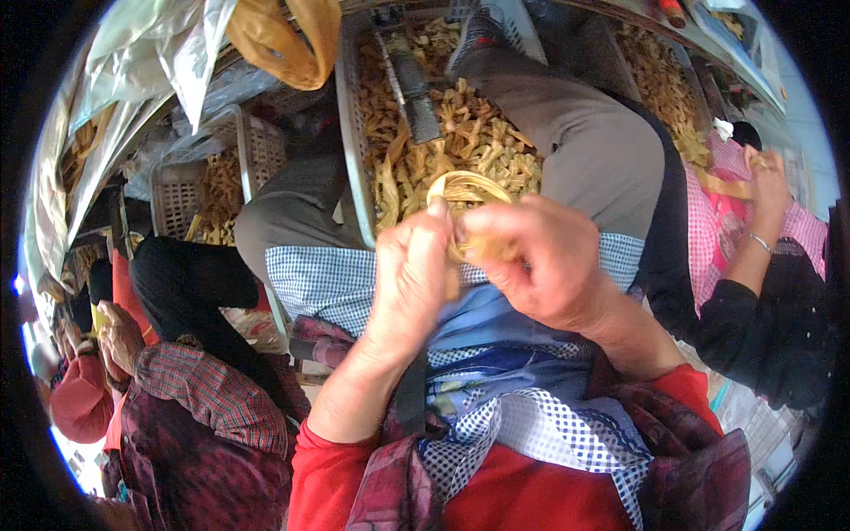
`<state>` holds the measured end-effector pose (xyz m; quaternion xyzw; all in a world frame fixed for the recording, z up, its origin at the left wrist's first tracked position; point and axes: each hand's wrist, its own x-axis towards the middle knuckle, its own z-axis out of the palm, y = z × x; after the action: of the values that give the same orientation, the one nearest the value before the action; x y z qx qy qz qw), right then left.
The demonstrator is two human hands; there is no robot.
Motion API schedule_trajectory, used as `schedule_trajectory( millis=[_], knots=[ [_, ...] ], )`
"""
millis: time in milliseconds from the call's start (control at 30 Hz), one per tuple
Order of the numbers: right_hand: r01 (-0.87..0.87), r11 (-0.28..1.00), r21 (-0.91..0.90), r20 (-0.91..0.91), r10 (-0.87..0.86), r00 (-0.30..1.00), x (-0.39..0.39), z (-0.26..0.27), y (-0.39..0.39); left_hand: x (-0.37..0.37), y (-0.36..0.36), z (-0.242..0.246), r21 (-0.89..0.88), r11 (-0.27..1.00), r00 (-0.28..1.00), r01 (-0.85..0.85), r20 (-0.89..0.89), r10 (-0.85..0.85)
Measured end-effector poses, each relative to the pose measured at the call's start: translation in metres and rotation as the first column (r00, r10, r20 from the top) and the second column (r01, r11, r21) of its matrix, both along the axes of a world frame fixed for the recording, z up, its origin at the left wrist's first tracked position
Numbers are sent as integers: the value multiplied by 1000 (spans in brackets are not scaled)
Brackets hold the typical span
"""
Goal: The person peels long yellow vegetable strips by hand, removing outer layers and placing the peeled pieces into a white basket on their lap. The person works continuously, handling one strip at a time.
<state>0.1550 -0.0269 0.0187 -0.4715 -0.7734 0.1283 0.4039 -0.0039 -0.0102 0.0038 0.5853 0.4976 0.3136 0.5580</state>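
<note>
My left hand [413,265] and my right hand [538,259] meet over my lap, both closed on one pale yellow, pliable food strip [470,180]. The strip stands up in a loop above my fingers, and part of it is hidden inside the right hand, which is blurred. Just beyond the loop, between my knees, is a plastic basket [353,126] heaped with knotted yellow-brown pieces [458,149] that look like the same material. A blue checked apron [319,272] covers my lap.
A dark, flat bar [415,99] lies across the basket. Brown strips [292,46] hang at the top left beside clear plastic sheeting [153,53]. Another basket [176,192] holds knots at left. Co-workers' hands [119,338] and a hand [767,182] with a strip flank me.
</note>
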Motion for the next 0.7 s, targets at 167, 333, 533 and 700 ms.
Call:
schedule_trajectory(
  millis=[167,333,533,700],
  knots=[
    [-441,818,-370,-894,-442,-69,66,29,24,-29,-20,-15,-43,985,981,164,109,-159],
    [-545,773,-325,-944,-300,136,53,33,11,-24,14,-3,59,888,884,455,-151,-443],
    [-475,744,-471,-880,-354,317,48,13,27,-22,30,-4,244,921,941,302,-232,-247],
    [303,943,-137,-20,-309,951,8,-30,127,-34,121,-11,262,960,938,-93,-299,173]
  ],
)
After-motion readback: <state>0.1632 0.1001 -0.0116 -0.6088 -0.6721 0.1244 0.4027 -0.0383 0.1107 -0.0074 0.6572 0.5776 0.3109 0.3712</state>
